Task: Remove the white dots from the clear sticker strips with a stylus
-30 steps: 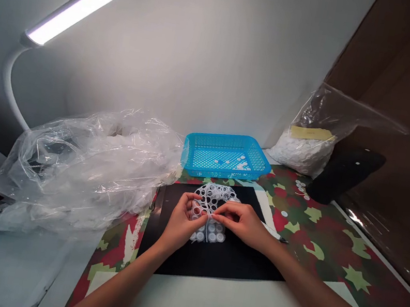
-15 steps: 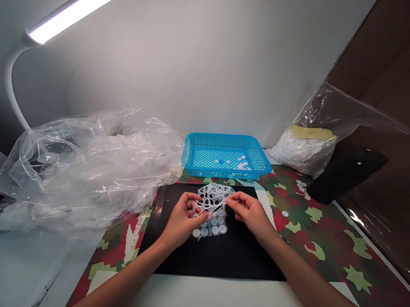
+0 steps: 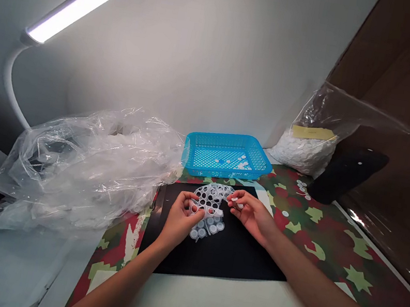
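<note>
A white plastic lattice with round holes [image 3: 214,195] is gripped along its near left edge by my left hand [image 3: 179,217], thumb on top. Round greyish cap-like pieces [image 3: 216,224] show in a cluster under its near side; whether they are joined to it I cannot tell. Just right of the lattice, my right hand [image 3: 251,216] is closed, with small white disc-like pieces [image 3: 236,202] between its fingertips. Both hands are over a black mat [image 3: 246,260].
Behind the mat stands a blue basket [image 3: 191,166] holding several white discs. A large clear plastic bag [image 3: 99,172] bulges at the left. Back right are a bag of white pieces [image 3: 303,151] and a black object [image 3: 342,176]. Loose discs [image 3: 285,213] lie on the patterned cover.
My right hand has drawn slightly away from the lattice and turned, with small white pieces now visible in its fingers. The lattice and the caps have shifted a little left in my left hand.
</note>
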`<state>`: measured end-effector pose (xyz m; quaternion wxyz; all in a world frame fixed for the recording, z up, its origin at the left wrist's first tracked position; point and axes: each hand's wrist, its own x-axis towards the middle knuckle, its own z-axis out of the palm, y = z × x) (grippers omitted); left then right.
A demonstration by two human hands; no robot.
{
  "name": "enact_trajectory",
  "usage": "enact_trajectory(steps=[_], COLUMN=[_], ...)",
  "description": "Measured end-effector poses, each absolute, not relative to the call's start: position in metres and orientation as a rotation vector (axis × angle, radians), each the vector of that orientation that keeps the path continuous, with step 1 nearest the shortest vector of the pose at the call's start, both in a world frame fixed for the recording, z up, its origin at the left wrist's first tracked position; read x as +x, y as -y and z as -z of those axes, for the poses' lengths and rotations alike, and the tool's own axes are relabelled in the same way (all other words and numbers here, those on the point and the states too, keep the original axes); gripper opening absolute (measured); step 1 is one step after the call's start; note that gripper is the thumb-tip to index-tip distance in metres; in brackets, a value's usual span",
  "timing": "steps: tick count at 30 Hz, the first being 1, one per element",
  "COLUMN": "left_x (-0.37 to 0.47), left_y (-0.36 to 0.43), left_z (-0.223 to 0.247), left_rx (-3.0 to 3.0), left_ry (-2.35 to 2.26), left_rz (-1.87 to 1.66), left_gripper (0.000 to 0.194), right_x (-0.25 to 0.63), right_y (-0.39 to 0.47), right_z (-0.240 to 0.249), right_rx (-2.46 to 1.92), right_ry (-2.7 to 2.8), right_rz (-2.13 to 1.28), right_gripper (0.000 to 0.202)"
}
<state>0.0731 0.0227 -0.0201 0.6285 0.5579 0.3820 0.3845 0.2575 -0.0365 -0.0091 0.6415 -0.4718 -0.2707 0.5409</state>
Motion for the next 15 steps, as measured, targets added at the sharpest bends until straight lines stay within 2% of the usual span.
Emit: enact_trajectory(steps=[8, 15], left_x=[0.071, 0.072], left_y=[-0.026, -0.024], left_z=[0.023, 0.022], left_rx=[1.186, 1.104], left_ry=[-0.820, -0.729], left_rz=[-0.868, -0.839], left_gripper=[0.043, 0.047], right_x=[0.251, 0.247], right_y=[0.041, 0.051], right_z=[0.006, 0.005], right_rx=[-1.132, -1.430], right_ry=[0.773, 1.736], right_rz=[-1.190, -0.471], right_gripper=[0.009, 0.017])
